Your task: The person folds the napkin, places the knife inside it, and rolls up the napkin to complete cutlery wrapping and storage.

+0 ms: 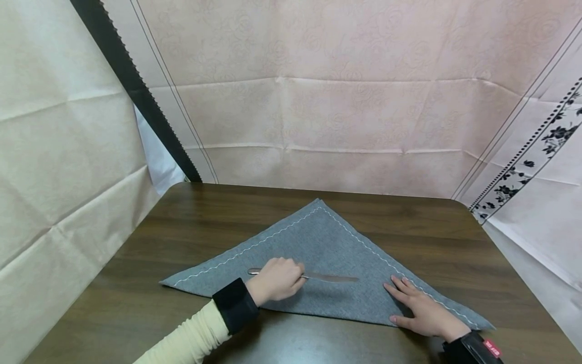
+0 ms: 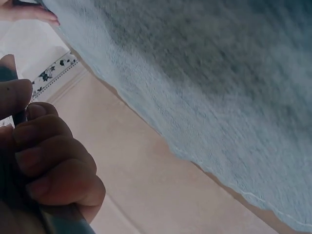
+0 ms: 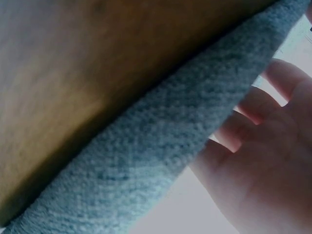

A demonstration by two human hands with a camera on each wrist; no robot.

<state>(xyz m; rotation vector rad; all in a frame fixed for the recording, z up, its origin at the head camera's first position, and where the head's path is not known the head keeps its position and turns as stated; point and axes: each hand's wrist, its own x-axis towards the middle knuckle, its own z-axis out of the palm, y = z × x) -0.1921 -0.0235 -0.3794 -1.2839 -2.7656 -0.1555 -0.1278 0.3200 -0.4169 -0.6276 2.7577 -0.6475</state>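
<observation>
A blue-grey cloth with white wavy stitching along two edges lies folded in a triangle, its peak pointing away from me. Over its middle, my left hand grips a metal table knife by the handle. The blade points right, and the handle's rounded end sticks out on the left. In the left wrist view, curled fingers wrap the knife, and part of it is hidden. My right hand rests on the cloth's right part with fingers spread. The right wrist view shows the same hand beside the cloth's edge.
A dark brown wooden table with rounded far corners lies under the cloth. Creased pale sheets hang behind it and at both sides. One carries a black band, another a black floral strip.
</observation>
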